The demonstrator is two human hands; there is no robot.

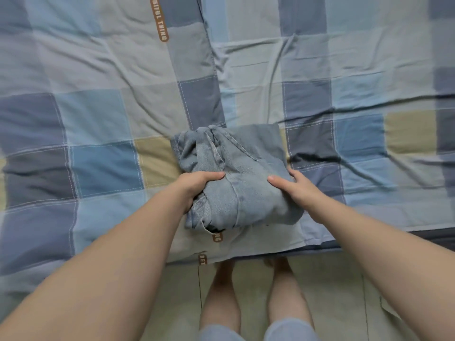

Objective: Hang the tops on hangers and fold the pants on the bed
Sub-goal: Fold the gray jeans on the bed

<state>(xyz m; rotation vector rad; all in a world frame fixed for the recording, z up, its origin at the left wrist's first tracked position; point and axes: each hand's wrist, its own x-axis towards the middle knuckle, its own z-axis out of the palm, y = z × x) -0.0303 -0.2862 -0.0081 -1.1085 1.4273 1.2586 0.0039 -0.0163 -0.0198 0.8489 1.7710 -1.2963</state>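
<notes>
Left hand [197, 187] and right hand [299, 193], fingers clamped on folded denim pants [246, 168] on bed [98, 119]; seems soft, thick, fairly heavy; best gripped at both sides.

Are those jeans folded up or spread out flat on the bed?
Folded. The jeans sit as a compact layered bundle on the checked quilt, no legs stretched out; the left hand and right hand hold its sides.

Noted bare forearms [138, 242] behind left hand [197, 185] and right hand [298, 190], uncovered to frame edge. Recorded below the hands — pale blue shorts [290, 329], two hems visible, over bare legs [221, 299].
</notes>
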